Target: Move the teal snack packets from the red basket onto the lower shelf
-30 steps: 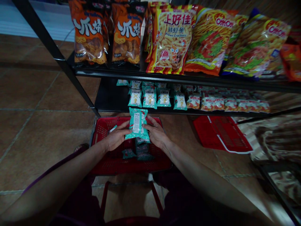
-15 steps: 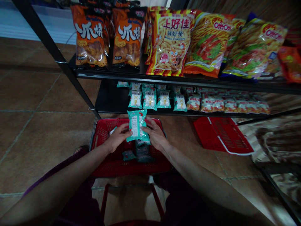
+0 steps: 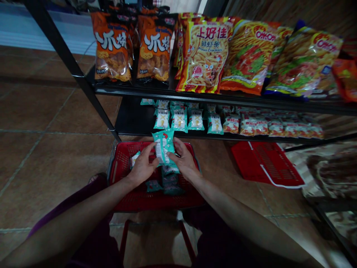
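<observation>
"What did the red basket (image 3: 156,204) hold?"
"Teal snack bags (image 3: 170,180), lying inside!"
"And the teal packet (image 3: 164,146)?"
"Above the basket: left hand (image 3: 143,164) gripped its left edge, right hand (image 3: 183,160) its right, thumb across the front!"

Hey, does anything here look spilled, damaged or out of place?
Nothing looks spilled or damaged. Just mildly untidy: in the red basket in front of you, one teal packet lies toward the left side, apart from the other packets, unlike the rows on the lower shelf.
</observation>
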Tool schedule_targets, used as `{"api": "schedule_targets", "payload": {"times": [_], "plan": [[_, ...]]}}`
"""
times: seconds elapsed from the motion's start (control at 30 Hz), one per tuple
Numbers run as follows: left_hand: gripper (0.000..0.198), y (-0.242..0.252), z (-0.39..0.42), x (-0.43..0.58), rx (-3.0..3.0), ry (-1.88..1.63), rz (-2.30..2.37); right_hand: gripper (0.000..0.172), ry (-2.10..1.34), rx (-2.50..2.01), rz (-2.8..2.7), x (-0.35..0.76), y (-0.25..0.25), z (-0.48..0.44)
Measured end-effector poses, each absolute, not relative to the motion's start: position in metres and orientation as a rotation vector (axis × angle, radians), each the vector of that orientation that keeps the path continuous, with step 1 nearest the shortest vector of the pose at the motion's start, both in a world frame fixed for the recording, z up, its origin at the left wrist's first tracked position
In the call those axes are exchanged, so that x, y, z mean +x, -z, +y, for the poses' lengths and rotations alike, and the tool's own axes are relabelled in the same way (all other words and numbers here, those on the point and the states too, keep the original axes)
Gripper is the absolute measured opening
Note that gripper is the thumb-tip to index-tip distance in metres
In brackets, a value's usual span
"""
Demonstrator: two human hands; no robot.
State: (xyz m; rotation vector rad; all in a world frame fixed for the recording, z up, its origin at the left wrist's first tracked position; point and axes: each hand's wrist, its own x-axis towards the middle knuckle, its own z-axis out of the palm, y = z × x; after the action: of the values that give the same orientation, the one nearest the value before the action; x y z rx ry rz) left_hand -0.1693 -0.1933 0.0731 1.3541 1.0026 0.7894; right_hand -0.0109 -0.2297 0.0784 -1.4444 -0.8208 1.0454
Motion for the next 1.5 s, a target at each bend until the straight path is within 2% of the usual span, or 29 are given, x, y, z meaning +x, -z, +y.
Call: {"api": "schedule_targets", "payload": {"times": [0.23,0.43,0.5,0.63,0.7,0.77,0.9,1.03,1.07,1.1,1.17,1.27,1.4,1.5], "plan": [[0.059,-0.071,-0.191,-0.168,1.129,-0.775,1.115,0.063,-1.231,-1.394,-0.617,-0.009,-0.078,-0.231],[0.049,-0.081,-0.186,-0.167,0.608,-0.656,0.956,0.068,-1.301,-1.395,-0.596,-0.009,-0.077,-0.231],[0.049,-0.084,-0.185,-0.168,0.587,-0.624,0.869,0.059,-1.222,-1.423,-0.737,-0.007,-0.075,-0.230],[0.052,-0.086,-0.186,-0.169,0.613,-0.649,0.855,0.021,-0.930,-1.491,-1.075,-0.002,-0.067,-0.228],[0.053,-0.085,-0.187,-0.168,0.618,-0.671,0.872,0.014,-0.860,-1.542,-1.176,0.000,-0.065,-0.228],[0.054,-0.084,-0.187,-0.167,0.625,-0.692,0.886,0.019,-0.892,-1.571,-1.220,0.001,-0.067,-0.229],[0.051,-0.083,-0.186,-0.167,0.696,-0.751,0.973,0.042,-1.142,-1.529,-1.244,0.000,-0.080,-0.236],[0.053,-0.085,-0.188,-0.166,0.843,-0.803,1.049,0.089,-1.175,-1.423,-1.530,-0.007,-0.085,-0.245],[0.053,-0.086,-0.189,-0.165,0.862,-0.804,1.062,0.094,-1.125,-1.419,-1.567,-0.009,-0.084,-0.247],[0.054,-0.087,-0.190,-0.164,0.873,-0.803,1.066,0.093,-1.066,-1.436,-1.565,-0.012,-0.083,-0.247],[0.054,-0.088,-0.193,-0.163,0.874,-0.792,1.039,0.075,-1.001,-1.487,-1.441,-0.017,-0.078,-0.246],[0.050,-0.087,-0.193,-0.163,0.866,-0.782,0.999,0.051,-1.114,-1.461,-1.006,-0.021,-0.075,-0.239],[0.040,-0.083,-0.186,-0.168,0.839,-0.882,1.171,0.042,-1.379,-1.261,-0.348,-0.022,-0.081,-0.229],[0.038,-0.082,-0.180,-0.171,0.644,-0.813,1.214,0.041,-1.531,-1.143,-0.211,-0.022,-0.086,-0.228]]}}
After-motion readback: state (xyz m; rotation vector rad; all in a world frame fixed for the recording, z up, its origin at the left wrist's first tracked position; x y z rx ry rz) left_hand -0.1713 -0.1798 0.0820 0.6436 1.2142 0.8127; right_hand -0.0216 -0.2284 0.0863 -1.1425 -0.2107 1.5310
